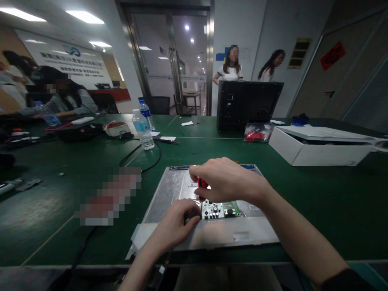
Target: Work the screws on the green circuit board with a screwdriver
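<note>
A flat silver metal panel [162, 196], the back of a screen by its look, lies on the table before me. On its middle sits a green circuit board [216, 211] with small round capacitors and a connector. My right hand [227, 180] is closed round a red and black screwdriver handle [202, 186], held upright over the board's left part; its tip is hidden. At the board's left edge rests my left hand [177, 218], thumb and fingers curled together. Whatever those fingers grip is hidden from view.
Two water bottles [143, 131] stand beyond the panel to the left, near a black cable [159, 157]. A black monitor [247, 105], a red item in a plastic bag [257, 133] and a white box [321, 151] are at the right. Several people are around the green table [188, 151].
</note>
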`<state>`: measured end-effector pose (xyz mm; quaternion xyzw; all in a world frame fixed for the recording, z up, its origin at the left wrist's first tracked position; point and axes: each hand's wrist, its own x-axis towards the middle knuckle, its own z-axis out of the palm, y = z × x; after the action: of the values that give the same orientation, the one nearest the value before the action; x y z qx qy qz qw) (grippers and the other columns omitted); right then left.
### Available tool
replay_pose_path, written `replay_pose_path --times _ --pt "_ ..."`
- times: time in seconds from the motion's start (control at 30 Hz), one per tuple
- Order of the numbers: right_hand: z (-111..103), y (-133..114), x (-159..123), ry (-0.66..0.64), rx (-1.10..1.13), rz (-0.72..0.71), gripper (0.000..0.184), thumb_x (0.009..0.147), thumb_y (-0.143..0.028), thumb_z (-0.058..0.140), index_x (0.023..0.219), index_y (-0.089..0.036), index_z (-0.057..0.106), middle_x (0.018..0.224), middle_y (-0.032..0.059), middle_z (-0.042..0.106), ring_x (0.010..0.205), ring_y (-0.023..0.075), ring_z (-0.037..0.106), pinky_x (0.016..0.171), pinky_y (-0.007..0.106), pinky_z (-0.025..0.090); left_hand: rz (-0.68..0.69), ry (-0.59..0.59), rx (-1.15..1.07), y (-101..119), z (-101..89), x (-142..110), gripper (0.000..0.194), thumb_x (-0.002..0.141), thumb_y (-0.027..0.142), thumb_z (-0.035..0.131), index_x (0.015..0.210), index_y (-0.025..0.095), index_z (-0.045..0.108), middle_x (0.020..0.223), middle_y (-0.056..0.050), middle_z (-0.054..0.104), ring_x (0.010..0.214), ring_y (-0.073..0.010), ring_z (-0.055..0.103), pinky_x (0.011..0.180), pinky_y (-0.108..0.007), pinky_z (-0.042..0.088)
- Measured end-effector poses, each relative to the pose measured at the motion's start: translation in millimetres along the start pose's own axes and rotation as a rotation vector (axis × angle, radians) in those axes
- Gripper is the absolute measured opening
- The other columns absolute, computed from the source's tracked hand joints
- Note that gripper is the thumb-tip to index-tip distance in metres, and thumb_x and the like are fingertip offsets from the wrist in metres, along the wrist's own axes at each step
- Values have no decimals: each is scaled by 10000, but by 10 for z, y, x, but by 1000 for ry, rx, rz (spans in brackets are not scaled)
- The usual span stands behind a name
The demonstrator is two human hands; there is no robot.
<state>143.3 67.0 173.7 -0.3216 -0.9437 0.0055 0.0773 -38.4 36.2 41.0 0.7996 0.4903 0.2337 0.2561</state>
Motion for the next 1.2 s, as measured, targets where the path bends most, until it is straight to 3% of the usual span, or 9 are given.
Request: replay_pose_path --times 0.17,0.67,1.0,1.1,1.2 --pt "25 26 12 30 -54 6 252 832 -422 602 918 -186 626 745 33 663 644 137 550 505 268 176 7 -9 5 -11 1 8 91 779 214 537 756 191 622 769 -21 640 774 -198 556 716 -307 385" --pt "43 110 39 25 -9 -11 251 812 -431 636 888 -193 612 723 17 643 612 121 511 491 246 201 -2 -4 21 26 -18 -1 74 783 206 560 747 185 620 770 -25 640 790 -210 562 721 -307 384" --pt "1 59 -14 -61 92 -81 277 766 -184 617 1039 -203 578 903 20 691 778 150 584 542 250 247 -5 -4 20 12 -10 4 70 769 199 559 759 190 628 782 -18 644 795 -205 563 737 -310 395" --pt "-1 42 -20 -32 32 -39 204 803 -323 628 959 -193 607 838 22 692 716 152 582 516 261 215 -8 1 26 28 -19 -2 80 775 212 554 760 191 631 773 -23 646 793 -209 567 738 -312 398" --pt "0 30 -15 -6 -18 5 277 832 -466 599 855 -192 635 748 27 676 654 146 567 504 269 188 1 -3 20 36 -27 -5 93 783 215 547 770 190 635 767 -23 649 785 -206 571 733 -309 401"
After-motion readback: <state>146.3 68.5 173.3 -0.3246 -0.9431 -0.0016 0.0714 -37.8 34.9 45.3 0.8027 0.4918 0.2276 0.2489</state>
